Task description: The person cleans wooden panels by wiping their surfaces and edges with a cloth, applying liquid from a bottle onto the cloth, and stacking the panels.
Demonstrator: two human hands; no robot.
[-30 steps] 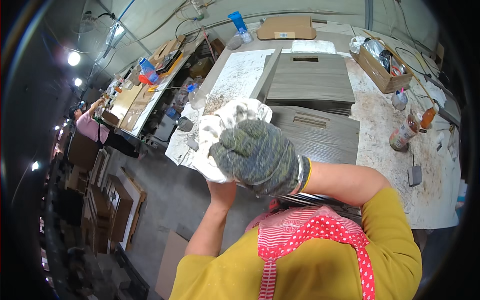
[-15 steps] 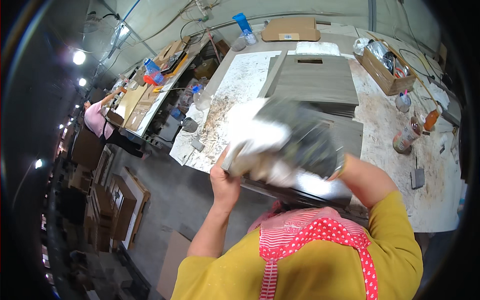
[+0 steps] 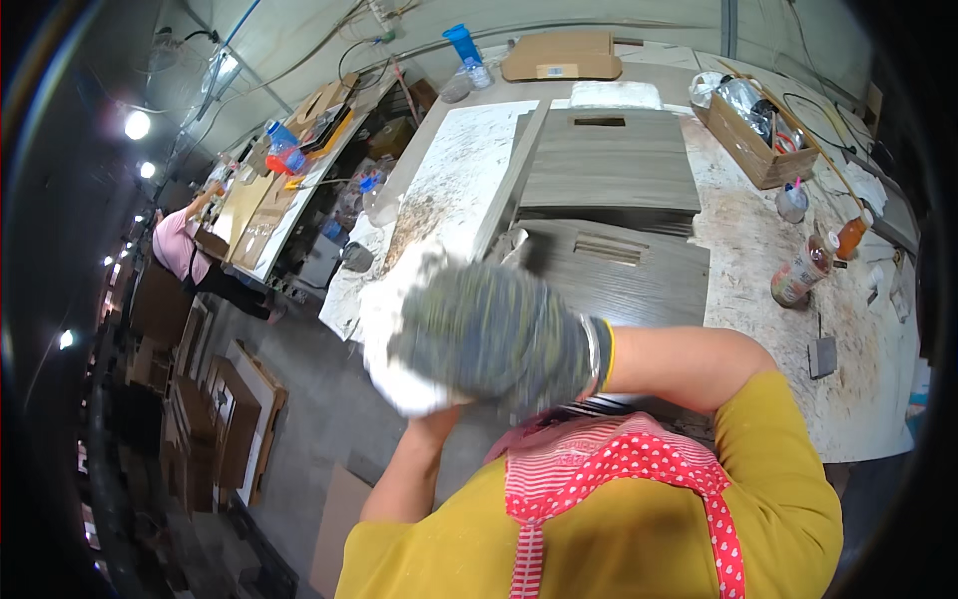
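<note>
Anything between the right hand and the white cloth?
Only the grey-green glove on the right hand; no other object shows between it and the white cloth. The glove is blurred and hides part of the cloth, so what lies beneath can't be told.

Panels (image 3: 609, 172) on the table (image 3: 743, 339), bottle (image 3: 801, 276) and box (image 3: 733, 144) to their right, carton (image 3: 561, 58) behind them

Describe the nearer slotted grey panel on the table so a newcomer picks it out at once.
On the big, stained white table, two slotted grey wood-grain panels show, one beyond the other. The one you want is the nearer panel, beyond and to the right of the gloved right hand. Pale stripes show in its slot, whereas the farther panel's slot looks dark.
</note>
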